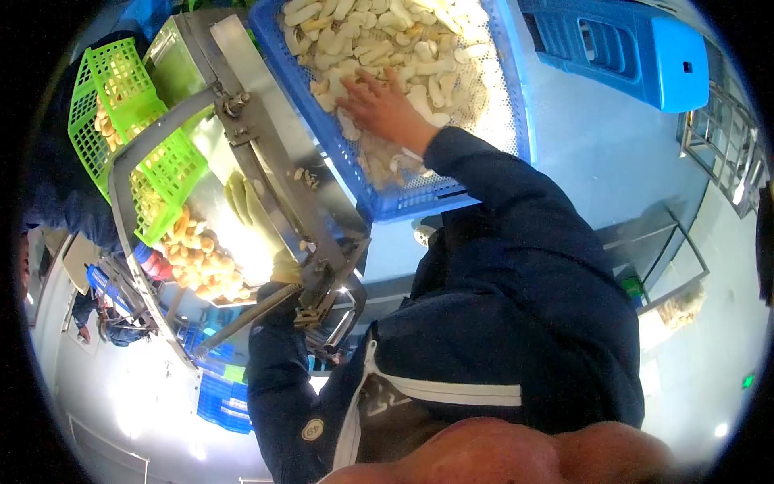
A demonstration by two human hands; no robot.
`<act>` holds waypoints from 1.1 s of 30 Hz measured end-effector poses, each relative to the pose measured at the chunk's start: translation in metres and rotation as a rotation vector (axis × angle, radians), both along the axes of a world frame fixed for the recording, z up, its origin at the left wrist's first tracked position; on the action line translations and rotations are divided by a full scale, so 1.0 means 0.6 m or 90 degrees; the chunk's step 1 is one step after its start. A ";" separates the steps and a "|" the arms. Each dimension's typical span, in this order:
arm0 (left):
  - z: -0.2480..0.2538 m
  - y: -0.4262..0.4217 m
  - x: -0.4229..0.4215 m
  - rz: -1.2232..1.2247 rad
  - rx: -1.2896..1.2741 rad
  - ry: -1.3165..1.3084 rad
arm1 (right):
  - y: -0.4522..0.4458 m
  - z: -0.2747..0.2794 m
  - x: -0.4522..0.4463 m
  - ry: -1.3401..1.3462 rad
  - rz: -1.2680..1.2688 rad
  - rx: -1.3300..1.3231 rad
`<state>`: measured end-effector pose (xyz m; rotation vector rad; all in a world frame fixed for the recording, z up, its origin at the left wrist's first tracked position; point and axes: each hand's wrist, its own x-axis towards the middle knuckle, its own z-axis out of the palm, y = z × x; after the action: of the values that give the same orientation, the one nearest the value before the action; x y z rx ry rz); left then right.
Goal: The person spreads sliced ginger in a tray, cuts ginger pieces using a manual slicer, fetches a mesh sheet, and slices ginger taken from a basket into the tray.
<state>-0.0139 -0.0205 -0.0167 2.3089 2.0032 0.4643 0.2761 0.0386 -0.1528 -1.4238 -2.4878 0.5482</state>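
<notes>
My right hand (385, 109) is bare and lies with fingers spread on pale mushroom slices (379, 48) in a blue perforated crate (347, 173). It does not visibly grip a slice. My left hand (250, 214), in a yellow-green glove, rests on a shiny metal tray (230, 173) with its fingers stretched out. Beside the glove runs a metal cutting frame (262, 161) with a long bar and hinged joints. Whole brownish mushrooms (201, 262) are heaped on the tray, left of the glove. The frame partly hides my left wrist.
A bright green basket (153, 153) holding mushrooms leans over the tray's left side. Near it shows another person's reddish gloved hand (157, 264). A curved metal handle (121, 177) arches across the tray. A blue plastic stool (621, 48) stands at upper right, near a metal rack (726, 145).
</notes>
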 end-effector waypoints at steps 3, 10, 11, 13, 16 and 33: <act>-0.008 0.004 -0.003 -0.057 0.053 0.034 | 0.012 -0.003 -0.001 -0.017 -0.006 -0.010; 0.029 0.021 0.055 -0.030 0.081 0.037 | -0.126 -0.002 0.159 -0.060 0.009 -0.111; 0.025 0.021 0.051 -0.033 0.081 0.047 | -0.117 0.014 0.184 -0.074 -0.033 -0.117; 0.018 0.019 0.031 -0.057 0.080 0.083 | -0.114 0.030 0.213 -0.093 -0.095 -0.114; 0.024 0.043 0.049 -0.119 0.166 0.045 | -0.122 0.034 0.226 -0.100 -0.155 -0.101; 0.104 0.004 0.070 0.041 -0.042 -0.144 | -0.188 0.533 -0.009 0.565 0.090 -0.672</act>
<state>0.0283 -0.0179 0.0459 2.0553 1.9577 0.6232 0.2705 -0.0744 0.1668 -0.8329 -1.5422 2.1474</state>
